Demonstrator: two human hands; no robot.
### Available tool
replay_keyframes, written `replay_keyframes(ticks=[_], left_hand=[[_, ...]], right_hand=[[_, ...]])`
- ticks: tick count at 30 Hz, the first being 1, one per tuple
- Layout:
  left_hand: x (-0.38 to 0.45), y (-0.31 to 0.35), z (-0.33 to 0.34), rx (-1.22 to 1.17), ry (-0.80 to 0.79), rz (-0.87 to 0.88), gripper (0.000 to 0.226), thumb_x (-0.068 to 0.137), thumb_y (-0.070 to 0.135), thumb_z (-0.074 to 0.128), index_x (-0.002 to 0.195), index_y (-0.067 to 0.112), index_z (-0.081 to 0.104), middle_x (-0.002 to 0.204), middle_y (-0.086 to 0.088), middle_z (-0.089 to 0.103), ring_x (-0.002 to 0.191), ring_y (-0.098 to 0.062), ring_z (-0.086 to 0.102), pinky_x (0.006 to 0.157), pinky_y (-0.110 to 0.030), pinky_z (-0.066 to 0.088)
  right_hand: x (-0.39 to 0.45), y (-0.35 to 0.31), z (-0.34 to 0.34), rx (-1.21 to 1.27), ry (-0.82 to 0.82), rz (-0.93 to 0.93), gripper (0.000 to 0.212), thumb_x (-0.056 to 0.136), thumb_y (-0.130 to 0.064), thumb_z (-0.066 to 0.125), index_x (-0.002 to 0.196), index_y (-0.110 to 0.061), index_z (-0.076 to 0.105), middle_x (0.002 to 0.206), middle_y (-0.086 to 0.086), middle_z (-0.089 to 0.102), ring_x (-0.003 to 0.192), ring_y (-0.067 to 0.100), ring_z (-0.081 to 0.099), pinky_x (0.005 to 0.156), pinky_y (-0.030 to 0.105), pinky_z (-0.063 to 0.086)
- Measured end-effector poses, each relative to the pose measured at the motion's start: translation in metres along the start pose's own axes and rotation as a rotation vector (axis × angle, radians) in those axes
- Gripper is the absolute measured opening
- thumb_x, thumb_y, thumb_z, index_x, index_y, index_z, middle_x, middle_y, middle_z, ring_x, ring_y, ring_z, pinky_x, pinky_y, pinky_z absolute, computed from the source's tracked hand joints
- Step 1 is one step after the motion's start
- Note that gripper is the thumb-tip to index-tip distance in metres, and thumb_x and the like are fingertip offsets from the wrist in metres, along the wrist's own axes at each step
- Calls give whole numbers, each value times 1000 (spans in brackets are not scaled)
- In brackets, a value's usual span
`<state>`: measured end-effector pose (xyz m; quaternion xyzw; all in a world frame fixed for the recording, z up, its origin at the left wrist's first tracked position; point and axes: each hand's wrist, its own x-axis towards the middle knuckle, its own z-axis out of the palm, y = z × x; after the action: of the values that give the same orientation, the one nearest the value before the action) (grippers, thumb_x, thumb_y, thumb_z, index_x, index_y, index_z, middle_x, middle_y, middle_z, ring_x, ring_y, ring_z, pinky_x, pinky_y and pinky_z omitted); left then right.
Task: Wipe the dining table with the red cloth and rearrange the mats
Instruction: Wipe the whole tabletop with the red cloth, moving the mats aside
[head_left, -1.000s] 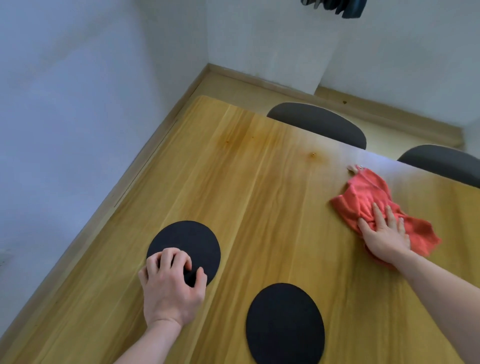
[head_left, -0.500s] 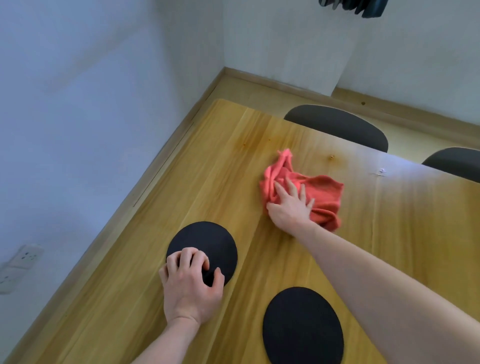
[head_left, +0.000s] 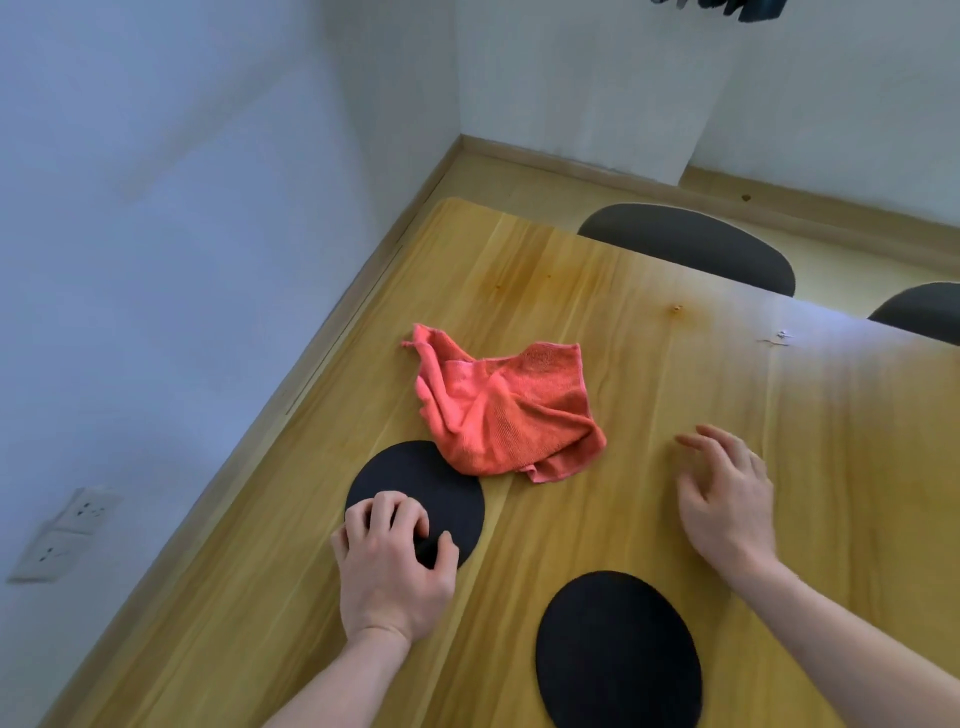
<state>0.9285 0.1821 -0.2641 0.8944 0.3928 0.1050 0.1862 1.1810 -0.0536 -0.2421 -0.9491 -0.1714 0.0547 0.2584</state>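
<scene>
The red cloth (head_left: 509, 410) lies crumpled on the wooden dining table (head_left: 675, 395), its near edge overlapping the far rim of a round black mat (head_left: 415, 483). My left hand (head_left: 395, 566) rests on the near part of that mat with curled fingertips pressing it down. A second black mat (head_left: 618, 649) lies nearer me to the right. My right hand (head_left: 727, 499) hovers to the right of the cloth, fingers relaxed and spread, holding nothing.
Two dark chair backs (head_left: 691, 244) (head_left: 919, 312) stand along the table's far edge. A wall runs close along the table's left side, with sockets (head_left: 67, 530) low on it. A small white scrap (head_left: 779, 336) lies near the far right edge.
My right hand swept the cloth leftward across the table, then let go of it and drew back to the right. My left hand stayed on the mat.
</scene>
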Motion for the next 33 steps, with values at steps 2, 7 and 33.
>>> replay_keyframes(ticks=[2, 7, 33], left_hand=[[0, -2, -1, -4, 8, 4, 23, 76, 51, 56, 74, 32, 43, 94, 19, 45, 101, -14, 39, 91, -35, 31], [0, 0, 0, -28, 22, 5, 22, 74, 52, 54, 74, 32, 44, 93, 17, 47, 100, -15, 40, 91, -39, 34], [164, 116, 26, 259, -448, -12, 73, 101, 50, 40, 162, 42, 0, 170, 6, -17, 156, -35, -12, 124, -63, 1]], right_hand=[[-10, 26, -3, -128, -10, -13, 42, 100, -29, 55, 142, -28, 52, 151, -5, 44, 144, 22, 33, 121, 49, 25], [-14, 36, 6, -176, 13, -36, 49, 102, -35, 52, 150, -28, 46, 156, -4, 41, 149, 19, 26, 125, 45, 18], [-10, 44, 8, -179, 35, -38, 53, 97, -47, 38, 147, -32, 50, 155, -11, 44, 149, 13, 30, 126, 42, 18]])
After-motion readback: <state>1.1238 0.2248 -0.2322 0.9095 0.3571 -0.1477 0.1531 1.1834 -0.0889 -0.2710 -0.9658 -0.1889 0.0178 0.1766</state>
